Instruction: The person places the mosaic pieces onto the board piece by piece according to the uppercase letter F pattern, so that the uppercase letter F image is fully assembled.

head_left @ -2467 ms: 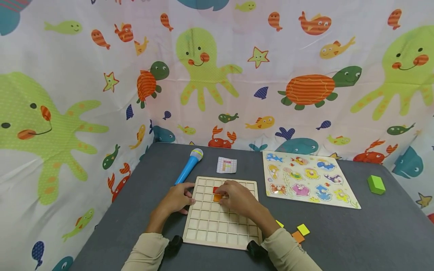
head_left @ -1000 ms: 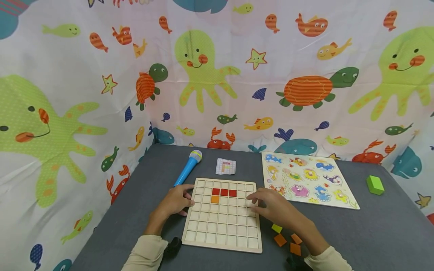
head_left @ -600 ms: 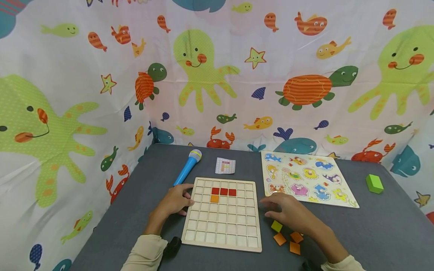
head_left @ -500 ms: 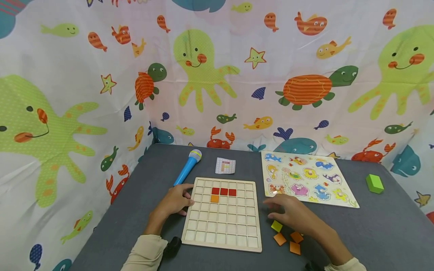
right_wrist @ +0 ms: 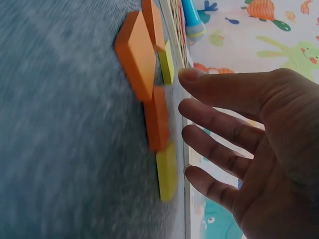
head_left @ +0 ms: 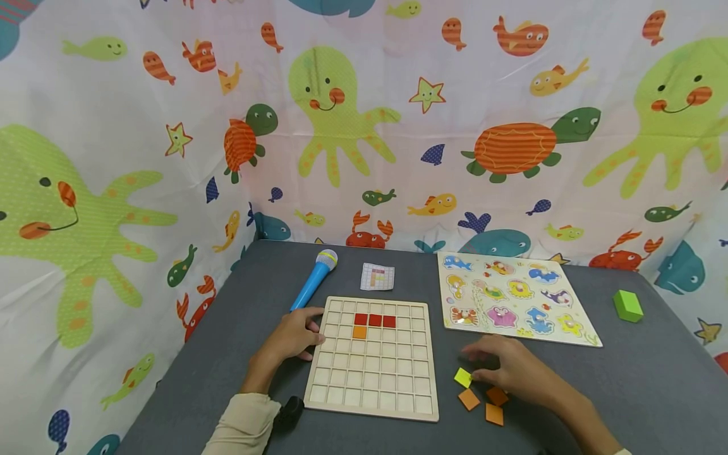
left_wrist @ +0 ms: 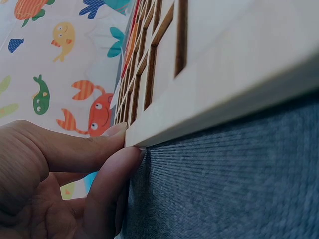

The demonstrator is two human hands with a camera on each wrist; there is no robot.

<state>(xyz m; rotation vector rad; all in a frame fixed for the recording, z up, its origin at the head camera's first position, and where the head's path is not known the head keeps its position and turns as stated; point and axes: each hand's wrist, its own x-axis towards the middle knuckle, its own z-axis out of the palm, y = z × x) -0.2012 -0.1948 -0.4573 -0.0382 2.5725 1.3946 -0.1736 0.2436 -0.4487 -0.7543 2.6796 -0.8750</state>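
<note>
A square wooden grid board (head_left: 371,381) lies on the dark table, with a row of red tiles (head_left: 375,320) in its upper cells and one orange tile (head_left: 359,332) below the leftmost. At its left edge my left hand (head_left: 292,335) pinches the rim; the left wrist view has the thumb and a finger (left_wrist: 117,162) right at the board's edge. My right hand (head_left: 514,366) hovers, fingers loosely bent and holding nothing, over loose tiles right of the board. A yellow tile (head_left: 462,377) lies by its thumb, near several orange tiles (head_left: 469,399). Another yellow tile (right_wrist: 167,172) shows in the right wrist view.
Behind the board lie a blue toy microphone (head_left: 309,284) and a small printed grid card (head_left: 377,277). A sea-animal peg puzzle (head_left: 534,265) is at the back right, with a green block (head_left: 628,306) beyond it. A printed cloth (head_left: 375,76) hangs behind the table.
My right hand has left the orange tile in the grid and moved right and towards me, over the loose tiles. The red row is now uncovered. My left hand stays at the board's edge.
</note>
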